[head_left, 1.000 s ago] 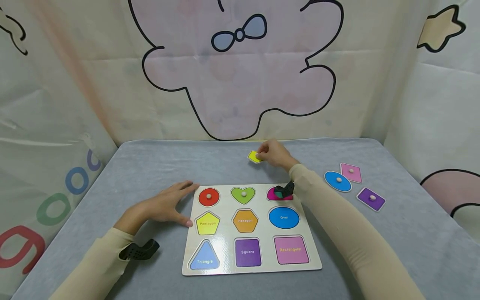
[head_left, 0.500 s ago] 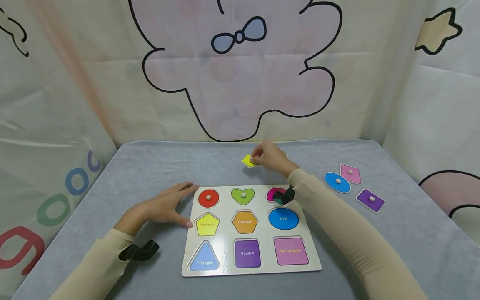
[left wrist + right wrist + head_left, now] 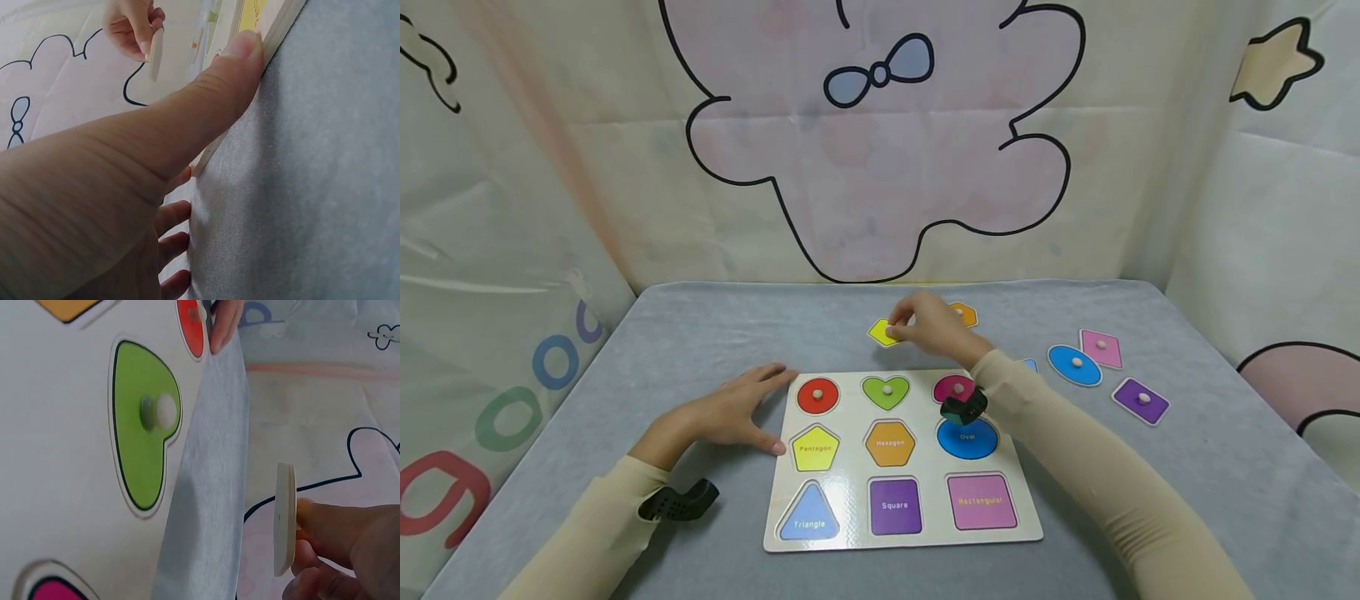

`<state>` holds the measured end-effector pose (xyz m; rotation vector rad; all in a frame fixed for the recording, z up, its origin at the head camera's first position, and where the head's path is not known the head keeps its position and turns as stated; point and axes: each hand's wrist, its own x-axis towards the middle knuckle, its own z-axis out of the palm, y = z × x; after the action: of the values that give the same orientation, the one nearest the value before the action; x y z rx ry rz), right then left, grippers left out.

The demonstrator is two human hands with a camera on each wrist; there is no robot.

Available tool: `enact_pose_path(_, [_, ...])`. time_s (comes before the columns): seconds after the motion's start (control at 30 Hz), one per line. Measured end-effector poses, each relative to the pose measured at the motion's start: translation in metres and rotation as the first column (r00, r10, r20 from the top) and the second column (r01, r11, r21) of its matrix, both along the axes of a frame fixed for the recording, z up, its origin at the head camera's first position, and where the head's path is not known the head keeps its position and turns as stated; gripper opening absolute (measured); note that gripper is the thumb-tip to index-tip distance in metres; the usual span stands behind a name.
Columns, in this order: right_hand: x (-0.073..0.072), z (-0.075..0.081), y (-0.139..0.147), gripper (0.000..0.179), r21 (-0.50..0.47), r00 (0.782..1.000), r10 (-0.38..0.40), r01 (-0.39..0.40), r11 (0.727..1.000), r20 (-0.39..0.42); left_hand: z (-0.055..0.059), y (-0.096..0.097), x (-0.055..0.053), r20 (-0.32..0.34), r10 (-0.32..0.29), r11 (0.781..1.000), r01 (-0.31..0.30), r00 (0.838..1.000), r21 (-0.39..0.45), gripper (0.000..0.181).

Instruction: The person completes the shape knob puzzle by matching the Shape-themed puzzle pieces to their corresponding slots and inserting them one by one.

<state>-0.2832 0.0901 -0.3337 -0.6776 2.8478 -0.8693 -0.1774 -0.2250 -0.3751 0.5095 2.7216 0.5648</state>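
My right hand (image 3: 932, 323) pinches the small knob of a yellow puzzle piece (image 3: 880, 332), held above the table behind the board. Part of that piece is hidden by the fingers; the right wrist view shows the wooden piece (image 3: 285, 519) nearly edge-on. A white shape-puzzle board (image 3: 850, 487) lies on the table. At its upper left my left hand (image 3: 733, 411) rests with fingers extended, the thumb (image 3: 219, 87) touching the board's left edge. Knobbed pieces sit in the top row: a red circle (image 3: 817, 403), a green heart (image 3: 887, 383) and a magenta piece (image 3: 951, 386).
Behind the right hand lies an orange hexagon piece (image 3: 964, 315). Right of the forearm are a blue oval piece (image 3: 1073, 371), a pink piece (image 3: 1102, 353) and a purple piece (image 3: 1135, 403). A light-blue piece (image 3: 1031, 364) shows partly past the sleeve. Printed curtains surround the table.
My right hand has moved left and nearer the board with the yellow piece, uncovering the orange hexagon and part of the light-blue piece. My left hand has stayed at the board's edge.
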Motion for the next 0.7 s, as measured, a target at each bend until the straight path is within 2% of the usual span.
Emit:
enact_pose_path(0.17, [0.008,0.000,-0.006,0.013,-0.021,0.998,0.052,-0.053,0.998,-0.024,0.001,-0.001,-0.001,0.002,-0.005,1.000,0.005,1.000,-0.002,0.111])
enact_pose_path(0.43, [0.022,0.001,-0.014,0.012,-0.029,0.997,0.073,-0.074,0.997,-0.020,0.001,0.000,0.000,0.011,-0.001,1.000,0.001,1.000,-0.006,0.111])
enact_pose_path(0.7, [0.031,-0.002,-0.022,0.011,-0.035,0.992,0.127,-0.127,0.991,-0.023,0.002,0.001,0.000,0.015,0.007,1.000,-0.007,1.000,-0.013,0.111])
